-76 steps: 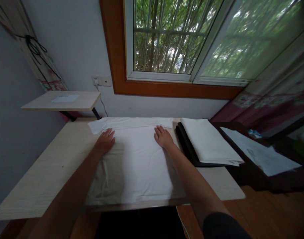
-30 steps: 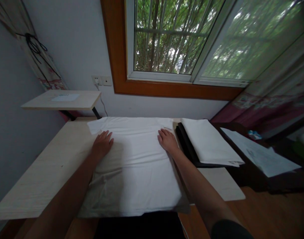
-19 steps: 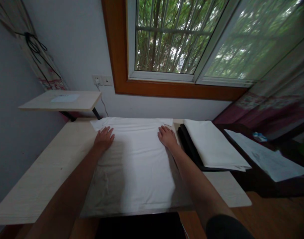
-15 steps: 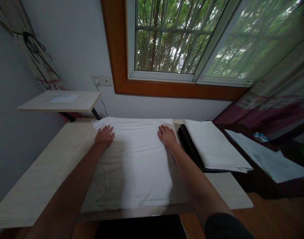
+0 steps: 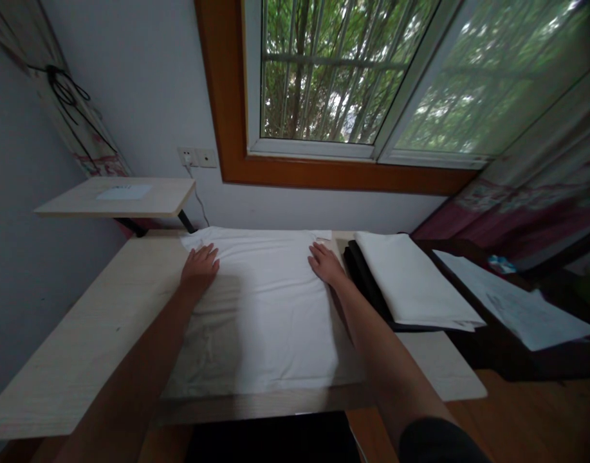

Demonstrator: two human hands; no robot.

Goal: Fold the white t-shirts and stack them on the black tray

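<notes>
Resting palm down, the left hand [image 5: 199, 267] and the right hand [image 5: 326, 262] lie flat with fingers slightly spread, neither pinching anything. Under them is a white cloth [image 5: 275, 321], spread on the table in front of the person; the left hand touches its left edge near the far end, the right hand its right edge. Shallow creases run across the cloth between the hands, and its near end lies just short of the table's front edge. A dark sleeve [image 5: 434, 440] shows on the right arm.

The table [image 5: 82, 341] has a pale wood-grain top. Just beside the right hand, a folded white cloth [image 5: 415, 276] lies on folded black fabric [image 5: 369, 283]. At the back left, a small raised shelf [image 5: 166, 195] on black legs holds a slip of paper [image 5: 124, 192].

Beyond, a plain pale wall carries an outlet [image 5: 197, 157] with a white cord plugged in. An orange-brown wooden frame [image 5: 323, 175] surrounds a sliding window [image 5: 323, 77], with bars and greenery outside. Flowered curtains hang at both sides, the left one tied with black cord [image 5: 63, 87]. At right, a large printed sheet [image 5: 516, 299] lies on dark furniture above a brown floor [image 5: 511, 418].

Marks on the slip and the sheet are too small to read.
</notes>
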